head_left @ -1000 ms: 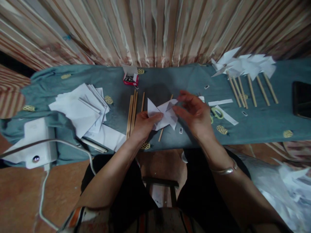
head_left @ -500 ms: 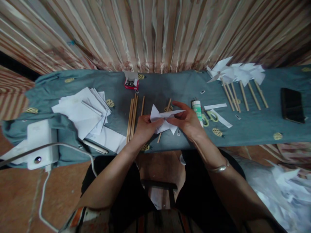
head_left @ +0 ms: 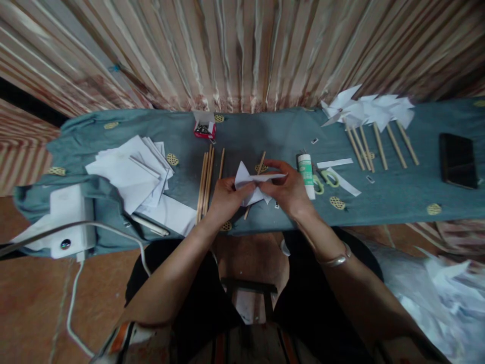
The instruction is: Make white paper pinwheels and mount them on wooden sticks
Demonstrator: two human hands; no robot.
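Between my hands is a white paper pinwheel [head_left: 246, 177] with its points folded toward the middle. My left hand [head_left: 227, 198] grips its left side, thumb pressed near the centre. My right hand [head_left: 290, 189] pinches it from the right, with the thumb near the centre too and the index finger stretched out behind. Under the paper lies a wooden stick [head_left: 260, 163] on the cloth, partly hidden. Just right of my right hand are a glue stick [head_left: 306, 174] and green-handled scissors [head_left: 329, 178]. Several wooden sticks [head_left: 206, 177] lie beside my left hand.
A red box of metal pins [head_left: 204, 130] stands open at the back. Paper sheets [head_left: 129, 169] are piled left, near a white power bank [head_left: 71, 217] with a cable. Several pinwheels on sticks [head_left: 379, 114] lie back right, a black phone [head_left: 458, 161] farther right. Paper strips [head_left: 343, 182] adjoin the scissors.
The view has shifted slightly. Both hands keep hold of the paper pinwheel in nearly the same place, and its right-hand points have tilted a little.
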